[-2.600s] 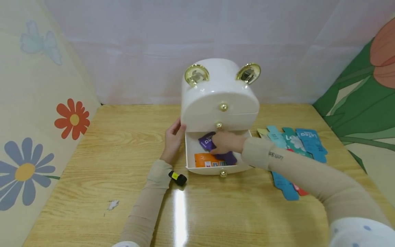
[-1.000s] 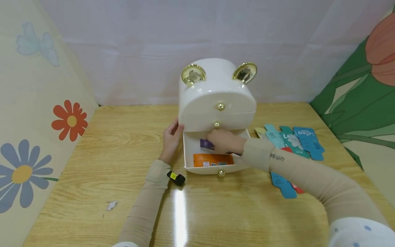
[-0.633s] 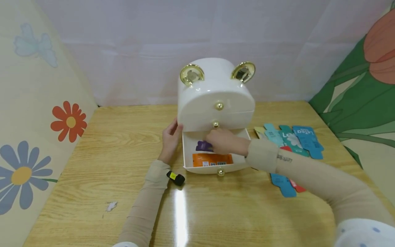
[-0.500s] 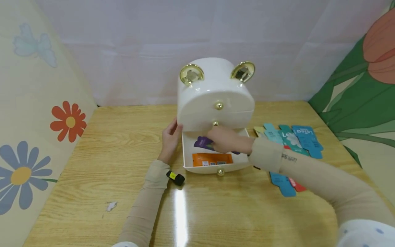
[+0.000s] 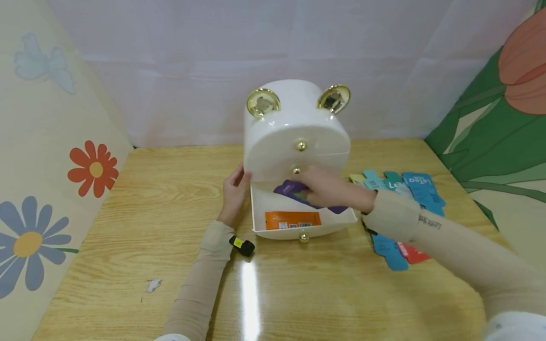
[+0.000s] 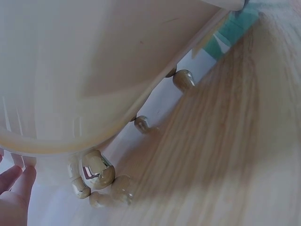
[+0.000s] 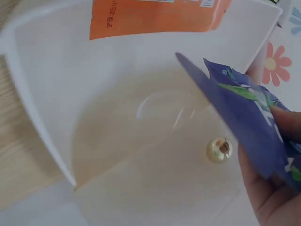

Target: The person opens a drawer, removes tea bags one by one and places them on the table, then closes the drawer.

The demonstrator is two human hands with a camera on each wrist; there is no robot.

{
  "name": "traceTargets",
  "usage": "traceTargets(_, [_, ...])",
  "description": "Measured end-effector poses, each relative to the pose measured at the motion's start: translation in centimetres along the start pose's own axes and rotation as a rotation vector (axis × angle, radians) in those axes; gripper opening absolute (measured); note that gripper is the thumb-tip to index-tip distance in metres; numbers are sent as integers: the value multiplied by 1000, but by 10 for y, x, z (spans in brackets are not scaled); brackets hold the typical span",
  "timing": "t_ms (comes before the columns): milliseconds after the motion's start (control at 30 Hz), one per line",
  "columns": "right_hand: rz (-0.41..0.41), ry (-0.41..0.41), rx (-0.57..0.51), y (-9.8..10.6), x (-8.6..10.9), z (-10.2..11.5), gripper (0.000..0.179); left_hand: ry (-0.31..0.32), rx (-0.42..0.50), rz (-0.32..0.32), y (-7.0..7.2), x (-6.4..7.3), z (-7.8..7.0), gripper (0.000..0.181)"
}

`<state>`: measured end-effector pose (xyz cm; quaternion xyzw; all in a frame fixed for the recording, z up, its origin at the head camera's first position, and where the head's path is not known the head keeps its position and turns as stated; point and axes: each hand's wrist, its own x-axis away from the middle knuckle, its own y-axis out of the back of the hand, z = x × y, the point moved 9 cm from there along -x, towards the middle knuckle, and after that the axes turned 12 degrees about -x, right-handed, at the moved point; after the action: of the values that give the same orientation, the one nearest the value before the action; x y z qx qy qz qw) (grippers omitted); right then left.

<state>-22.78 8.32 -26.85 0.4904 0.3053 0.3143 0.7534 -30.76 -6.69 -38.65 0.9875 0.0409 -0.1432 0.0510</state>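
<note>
A white drawer box with gold ears (image 5: 294,123) stands at the back of the table, its bottom drawer (image 5: 261,203) pulled out. My left hand (image 5: 233,196) rests against the box's left side; in the left wrist view its fingertips (image 6: 27,174) touch the white wall. My right hand (image 5: 326,187) pinches purple tea sachets (image 5: 294,190) between thumb and fingers, over the drawer. In the right wrist view the sachets (image 7: 249,113) look stacked; how many, I cannot tell. An orange packet (image 5: 292,220) lies flat by the drawer's front wall.
Several blue, teal and red tea packets (image 5: 422,187) lie overlapping on the table to the right, partly behind my right forearm. A black device with a yellow label (image 5: 242,246) sits at my left wrist. White cloth (image 5: 192,85) hangs behind the table.
My right hand has gathered the purple sachets off the orange packet and drawn them up and rightward. The orange packet stays put. My left hand keeps its place against the box.
</note>
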Motion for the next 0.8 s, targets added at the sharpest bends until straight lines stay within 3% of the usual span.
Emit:
traceTargets(133, [-48, 1, -36, 15, 15, -4, 36, -1, 18, -1, -1, 1, -1, 69])
traceTargets(300, [-96, -61, -49, 35, 39, -14, 43, 5, 38, -3, -1, 0, 1, 62])
traceTargets(567, [-77, -245, -64, 53, 76, -41, 23, -1, 48, -8, 0, 1, 1, 50])
traceTargets(800, [-95, -295, -26, 56, 111, -75, 22, 6, 41, 1, -1, 0, 2, 58])
